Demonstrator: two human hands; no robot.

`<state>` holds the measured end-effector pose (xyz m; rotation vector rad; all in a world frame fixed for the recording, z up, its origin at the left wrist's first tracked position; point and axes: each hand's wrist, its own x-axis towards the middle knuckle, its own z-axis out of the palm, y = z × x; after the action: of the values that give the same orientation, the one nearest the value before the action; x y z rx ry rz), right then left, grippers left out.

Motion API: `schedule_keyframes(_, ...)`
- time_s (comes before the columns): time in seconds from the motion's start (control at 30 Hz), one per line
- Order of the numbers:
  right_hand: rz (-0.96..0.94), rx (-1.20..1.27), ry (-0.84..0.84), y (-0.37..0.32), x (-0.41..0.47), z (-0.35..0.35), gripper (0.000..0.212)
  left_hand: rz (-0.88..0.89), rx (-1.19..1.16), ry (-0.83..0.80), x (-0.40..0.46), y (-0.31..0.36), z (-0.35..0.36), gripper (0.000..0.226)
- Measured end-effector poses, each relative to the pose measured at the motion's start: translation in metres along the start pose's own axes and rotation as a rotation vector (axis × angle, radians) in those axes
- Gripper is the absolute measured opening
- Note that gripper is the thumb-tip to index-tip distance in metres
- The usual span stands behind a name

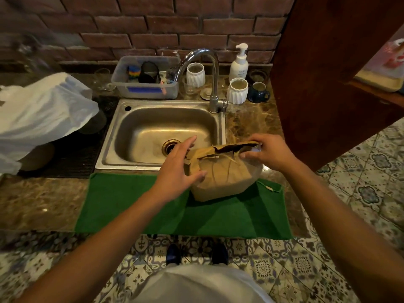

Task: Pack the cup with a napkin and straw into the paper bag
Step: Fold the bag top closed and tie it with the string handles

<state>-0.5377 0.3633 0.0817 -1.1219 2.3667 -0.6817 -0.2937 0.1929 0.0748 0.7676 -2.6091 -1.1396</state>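
We see the paper bag (225, 173) standing on the green towel (175, 213), near the towel's far right corner, just in front of the sink (135, 132) edge. The right hand (269, 153) pinches the bag's open rim — a narrow grip on the paper. The left hand (179, 169) is spread wide against the bag's left side. The towel lies bare toward the left, and the tabletop (39, 200) beyond it too.

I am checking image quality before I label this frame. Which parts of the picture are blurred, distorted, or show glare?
Head view: the upper left corner by the brick wall is smeared; wide-angle distortion bends the counter and floor edges; glare sits in the sink basin and on the faucet; both hands and the paper bag stay fairly sharp.
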Motion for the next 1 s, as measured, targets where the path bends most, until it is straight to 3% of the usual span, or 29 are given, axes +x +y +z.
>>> schedule_keyframes(0.23,-0.020,0.076,0.002,0.000,-0.014,0.007,0.013,0.060,0.026,0.092,0.019,-0.012,-0.003,0.071)
schedule_keyframes(0.4,0.006,0.130,-0.003,0.004,-0.025,0.016,0.008,0.140,-0.027,0.116,0.027,-0.023,-0.006,0.033)
schedule_keyframes(0.47,-0.007,0.150,-0.001,0.002,-0.030,0.017,0.007,0.097,-0.097,0.107,0.027,-0.023,-0.005,0.033)
schedule_keyframes(0.63,-0.076,0.153,-0.071,-0.001,-0.039,0.012,0.044,0.017,-0.279,0.055,0.029,-0.031,-0.006,0.043)
schedule_keyframes(0.77,-0.044,0.245,-0.029,-0.003,-0.037,0.016,0.048,0.013,-0.445,-0.127,0.035,-0.035,-0.013,0.047)
schedule_keyframes(1.0,-0.044,0.285,-0.015,-0.004,-0.037,0.019,0.059,-0.087,-0.538,-0.175,0.044,-0.038,-0.017,0.049)
